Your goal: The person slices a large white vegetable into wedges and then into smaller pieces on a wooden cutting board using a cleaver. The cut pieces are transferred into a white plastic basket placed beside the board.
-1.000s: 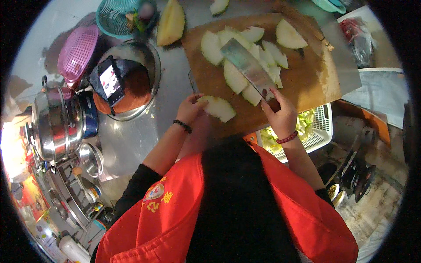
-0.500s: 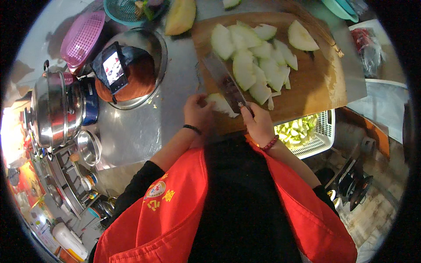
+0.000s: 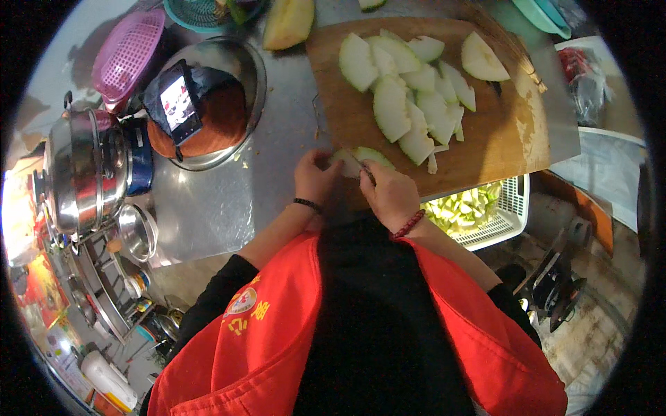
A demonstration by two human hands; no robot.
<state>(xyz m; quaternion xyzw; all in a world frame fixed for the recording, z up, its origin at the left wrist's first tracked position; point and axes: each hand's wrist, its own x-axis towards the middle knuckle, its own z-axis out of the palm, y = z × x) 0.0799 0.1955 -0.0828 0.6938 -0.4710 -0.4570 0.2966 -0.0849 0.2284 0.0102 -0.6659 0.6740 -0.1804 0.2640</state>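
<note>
Okay, largest first. Steel tabletop (image 3: 201, 215) carries everything; wooden board (image 3: 499, 125) sits at its near edge, right of center, presumably to keep the cutting close to the body. White basket (image 3: 525, 200) is tucked below the board's near right edge, holding cut pieces (image 3: 463, 208); likely parked there so they need only a short drop. Pile of melon slices (image 3: 392, 107) sits mid-board toward the far side, which seems to leave the near left corner for the blade. Big melon wedge (image 3: 288, 24) is off the board, far left. Phone (image 3: 177, 111) leans on a brown bundle (image 3: 208, 132), screen tipped up, probably for viewing.

Right hand (image 3: 390, 194) has its fingers wrapped round the knife (image 3: 367, 171); blade shows nearly edge-on, so roughly upright, and crosses the held slice (image 3: 375, 157). Can't tell how deep it is. Slice lies at the near left corner, rind to the far side. Left hand (image 3: 318, 182): fingers pinched on the slice's left end, just left of the blade; rest of it extends right, beyond the right fingertips.
</note>
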